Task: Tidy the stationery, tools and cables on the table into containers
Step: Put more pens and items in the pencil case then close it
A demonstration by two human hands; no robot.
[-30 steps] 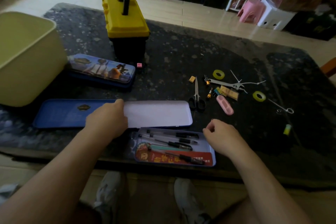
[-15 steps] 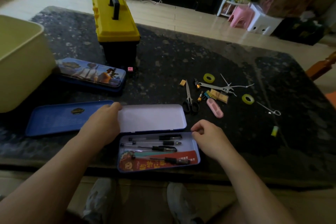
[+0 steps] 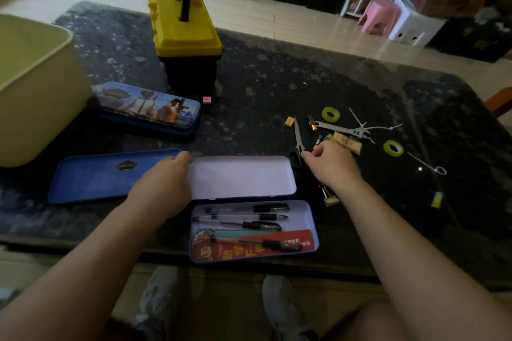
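An open pencil case lies at the table's near edge with several pens and a red card inside. My left hand rests on its white lid, fingers curled over the far edge. My right hand is over the loose items, fingertips beside the handles of the scissors; whatever lies under the palm is hidden. A wrench, two yellow tape rolls, white cable ties and a binder clip lie around that hand.
A yellow-lidded toolbox stands shut at the back. A pale green bin is at far left, a closed printed pencil case beside it, and a blue lid in front. A small eraser lies at right.
My right hand left the pencil case's right end and moved forward to the scissors and the pink item, now covered. The left hand stayed on the lid.
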